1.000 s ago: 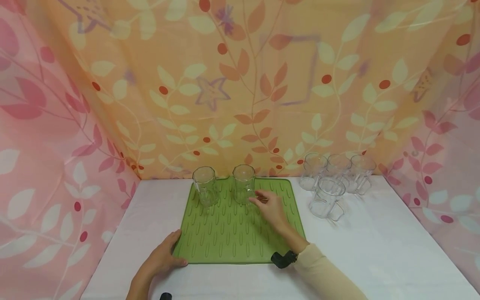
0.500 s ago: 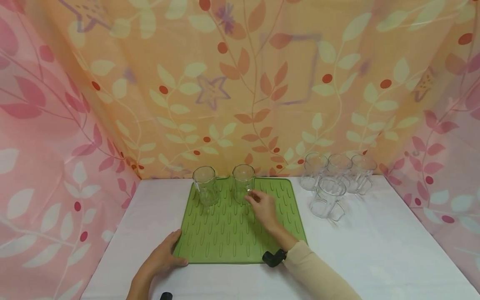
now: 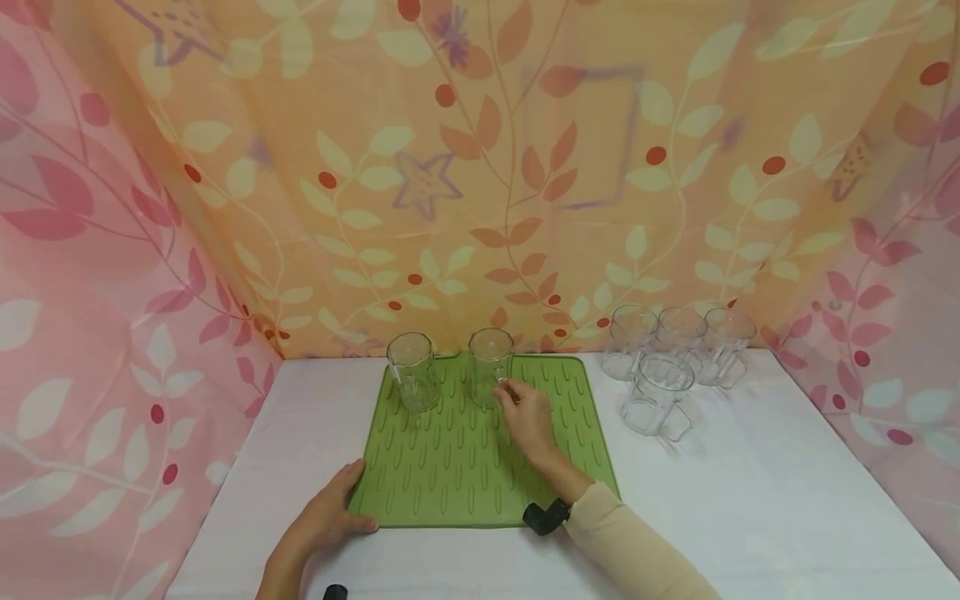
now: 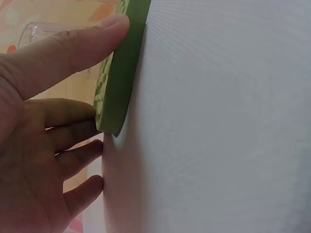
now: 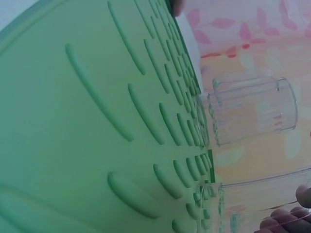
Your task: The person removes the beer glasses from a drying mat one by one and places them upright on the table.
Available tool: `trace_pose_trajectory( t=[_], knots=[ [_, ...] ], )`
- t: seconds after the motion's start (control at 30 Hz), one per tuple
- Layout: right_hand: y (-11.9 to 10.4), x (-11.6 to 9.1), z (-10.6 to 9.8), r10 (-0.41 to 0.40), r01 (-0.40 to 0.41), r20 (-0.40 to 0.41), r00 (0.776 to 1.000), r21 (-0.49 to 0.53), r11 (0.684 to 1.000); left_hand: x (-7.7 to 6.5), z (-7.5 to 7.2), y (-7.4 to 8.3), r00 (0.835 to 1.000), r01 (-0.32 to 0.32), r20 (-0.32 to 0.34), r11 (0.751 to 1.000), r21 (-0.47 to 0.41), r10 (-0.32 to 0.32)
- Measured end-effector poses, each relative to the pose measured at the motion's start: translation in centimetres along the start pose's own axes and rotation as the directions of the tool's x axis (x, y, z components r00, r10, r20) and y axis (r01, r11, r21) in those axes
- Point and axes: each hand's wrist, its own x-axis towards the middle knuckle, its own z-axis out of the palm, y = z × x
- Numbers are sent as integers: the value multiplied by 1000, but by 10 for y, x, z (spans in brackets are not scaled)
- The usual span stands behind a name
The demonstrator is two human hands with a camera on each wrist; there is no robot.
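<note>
Right hand (image 3: 529, 423) shifted slightly left, pinching glass mug (image 3: 489, 358) on green mat (image 3: 442, 467); left hand (image 3: 327, 517), uncurled, touches mat's edge.

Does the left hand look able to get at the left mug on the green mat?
Probably yes. The left hand rests at the near left corner of the green mat, and nothing stands between it and the left mug; the right hand is at the right mug.

Orange leafy backdrop (image 3: 495, 175) behind a white tabletop (image 3: 750, 500), pink leafy hangings (image 3: 90, 317) either side.
</note>
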Motion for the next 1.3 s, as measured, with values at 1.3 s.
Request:
trace_pose_trajectory(
  t=[1.3],
  knots=[
    [11, -10, -68, -147, 148, 16, 989, -32, 988, -2, -2, -1, 1000, -26, 12, 1000, 16, 26]
  ],
)
